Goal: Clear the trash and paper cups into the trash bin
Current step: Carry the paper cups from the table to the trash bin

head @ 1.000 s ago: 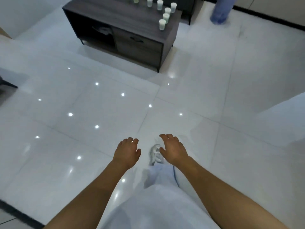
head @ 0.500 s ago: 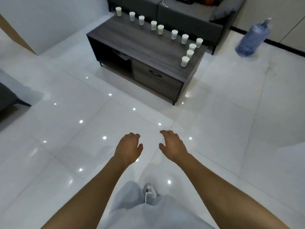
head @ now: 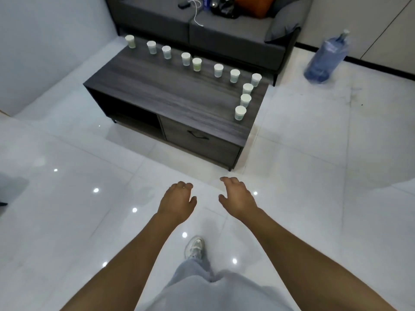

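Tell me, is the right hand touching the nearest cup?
Apart. The head view shows the right hand over bare floor, well short of the nearest cup on the table.

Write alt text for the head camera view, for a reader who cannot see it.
A person's empty left hand and right hand reach forward over a glossy white tile floor toward a dark wood coffee table. Eleven paper cups stand along its far and right edges; a grey sofa sits behind, a blue water jug to the right.
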### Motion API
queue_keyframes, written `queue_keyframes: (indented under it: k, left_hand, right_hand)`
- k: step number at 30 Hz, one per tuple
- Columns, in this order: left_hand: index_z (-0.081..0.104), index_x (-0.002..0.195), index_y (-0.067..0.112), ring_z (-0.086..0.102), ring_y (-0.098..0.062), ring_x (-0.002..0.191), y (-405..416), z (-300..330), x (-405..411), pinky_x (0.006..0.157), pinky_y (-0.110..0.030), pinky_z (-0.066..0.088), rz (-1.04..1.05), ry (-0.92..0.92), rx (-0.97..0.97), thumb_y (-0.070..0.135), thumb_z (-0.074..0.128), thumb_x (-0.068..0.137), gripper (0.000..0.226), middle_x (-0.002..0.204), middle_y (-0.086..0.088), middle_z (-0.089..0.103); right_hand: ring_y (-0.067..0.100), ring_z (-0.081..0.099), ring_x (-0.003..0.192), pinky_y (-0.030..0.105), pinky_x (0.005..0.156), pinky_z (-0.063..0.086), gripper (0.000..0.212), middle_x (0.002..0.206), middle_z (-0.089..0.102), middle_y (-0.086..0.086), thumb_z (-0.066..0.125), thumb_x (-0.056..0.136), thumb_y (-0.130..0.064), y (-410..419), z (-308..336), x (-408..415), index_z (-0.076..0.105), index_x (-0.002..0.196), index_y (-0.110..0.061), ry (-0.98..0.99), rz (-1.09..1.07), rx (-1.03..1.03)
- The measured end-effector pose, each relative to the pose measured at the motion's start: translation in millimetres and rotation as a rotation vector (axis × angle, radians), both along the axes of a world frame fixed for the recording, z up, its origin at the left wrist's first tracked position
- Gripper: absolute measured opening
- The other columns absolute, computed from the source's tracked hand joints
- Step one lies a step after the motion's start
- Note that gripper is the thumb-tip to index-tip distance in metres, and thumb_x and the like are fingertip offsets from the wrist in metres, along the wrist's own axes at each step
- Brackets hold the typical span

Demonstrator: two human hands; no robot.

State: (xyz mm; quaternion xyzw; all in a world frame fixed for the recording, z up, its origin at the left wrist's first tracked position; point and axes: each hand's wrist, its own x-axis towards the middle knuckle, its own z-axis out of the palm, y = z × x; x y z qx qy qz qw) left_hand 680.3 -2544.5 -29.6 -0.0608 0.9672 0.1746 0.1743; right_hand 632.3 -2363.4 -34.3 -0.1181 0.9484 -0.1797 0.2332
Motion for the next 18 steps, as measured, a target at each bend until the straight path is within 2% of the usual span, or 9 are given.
queue_keyframes:
  k: [9,18]
  left_hand:
    - [0.042,0.138,0.013,0.042,-0.021,0.125,5.2,1.4,-138.9,0.099,-0.030,0.039,-0.058,-0.023,0.015,0.031,0.044,0.097,0.044,0.135,-0.006,0.048]
    - [0.043,0.137,0.014,0.045,-0.021,0.124,83.2,-9.0,-278.6,0.102,-0.031,0.039,0.031,-0.009,0.053,0.033,0.045,0.097,0.044,0.136,-0.006,0.048]
  right_hand:
    - [0.026,0.042,0.129,0.038,0.104,0.042,0.055,0.147,0.039,0.006,0.051,0.096,-0.026,10.7,-2.7,-129.3,0.032,0.147,-0.020,-0.013,-0.080,-0.005]
    - [0.029,0.043,0.122,0.038,0.097,0.044,0.051,0.140,0.043,0.009,0.049,0.095,-0.025,87.2,-9.2,-276.5,0.034,0.143,-0.017,-0.028,0.013,0.005]
